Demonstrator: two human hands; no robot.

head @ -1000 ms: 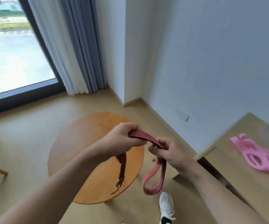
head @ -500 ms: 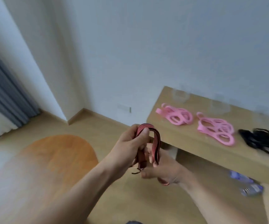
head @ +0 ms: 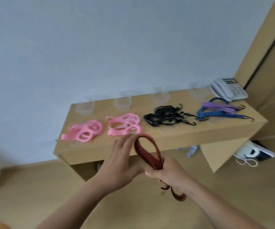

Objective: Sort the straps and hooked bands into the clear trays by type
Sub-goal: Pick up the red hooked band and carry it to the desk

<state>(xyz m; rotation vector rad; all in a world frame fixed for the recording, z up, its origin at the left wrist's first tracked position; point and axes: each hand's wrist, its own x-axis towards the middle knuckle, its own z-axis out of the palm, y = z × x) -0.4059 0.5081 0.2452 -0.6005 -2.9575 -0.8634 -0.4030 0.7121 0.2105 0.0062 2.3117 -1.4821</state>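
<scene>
My right hand (head: pixel 168 172) grips a folded red striped band (head: pixel 147 151); its loop stands up above the fist and its ends hang below. My left hand (head: pixel 121 162) rests against the loop's left side, fingers spread along it. On the wooden desk (head: pixel 166 138) beyond lie two piles of pink straps (head: pixel 83 131) (head: pixel 125 123), a tangle of black hooked bands (head: pixel 166 116) and blue and purple hooked bands (head: pixel 219 110). Clear trays (head: pixel 122 102) stand along the desk's back edge, faint and blurred.
A white desk phone (head: pixel 229 89) sits at the desk's far right corner. Under the desk lie a plastic bottle (head: pixel 191 151) and a white and dark item with a cord (head: pixel 252 153). A wooden door frame rises at the right. The floor is wood.
The view has swung right from the round table to the desk. Both hands have gathered the red band from a long hanging loop into a short fold, held in front of the desk.
</scene>
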